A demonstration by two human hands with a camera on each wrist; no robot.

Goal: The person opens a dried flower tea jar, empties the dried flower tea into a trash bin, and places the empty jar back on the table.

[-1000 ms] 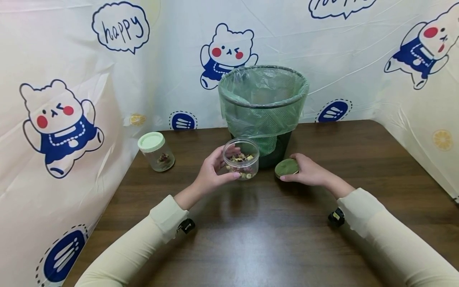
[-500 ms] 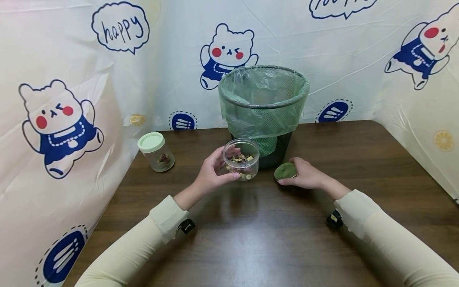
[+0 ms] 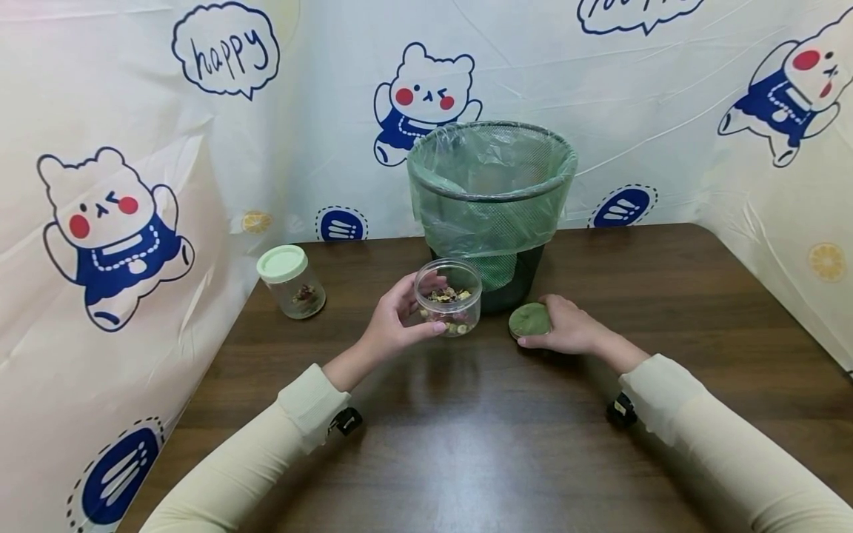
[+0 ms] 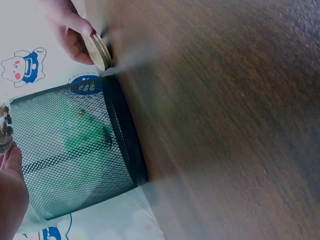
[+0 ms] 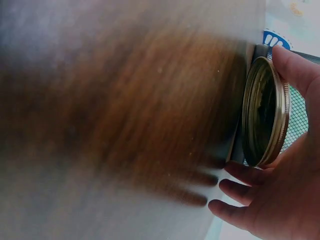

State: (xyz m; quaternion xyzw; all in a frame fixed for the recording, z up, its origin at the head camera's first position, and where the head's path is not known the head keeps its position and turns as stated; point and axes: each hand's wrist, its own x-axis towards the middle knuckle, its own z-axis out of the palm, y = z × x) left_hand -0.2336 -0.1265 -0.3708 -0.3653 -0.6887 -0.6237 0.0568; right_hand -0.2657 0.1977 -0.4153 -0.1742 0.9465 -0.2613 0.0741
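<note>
Near the middle of the head view, my left hand [image 3: 393, 322] grips a clear, lidless plastic jar [image 3: 469, 311] by its left side, thumb in front. Dried flowers and yellowish bits [image 3: 449, 295] lie inside it. At the left wrist view's edge, only part of the jar [image 4: 4, 127] shows. My right hand [image 3: 573, 326] holds a round green-topped lid [image 3: 529, 320] by its rim, to the jar's right. The right wrist view shows the lid's hollow, gold-coloured underside [image 5: 264, 112] facing the table, low over the wood, with several fingertips close to the tabletop.
Right behind the jar stands a black mesh bin [image 3: 516, 285] lined with a green plastic bag [image 3: 489, 222]. A clear jar with a pale green lid [image 3: 282, 264] and dark dried bits stands at the back left of the wooden table [image 3: 426, 444]. A printed cloth hangs behind.
My right hand has lowered the lid slightly and brought it a little left and nearer to me, mostly in the first half second. The left hand and its jar have stayed in place.
</note>
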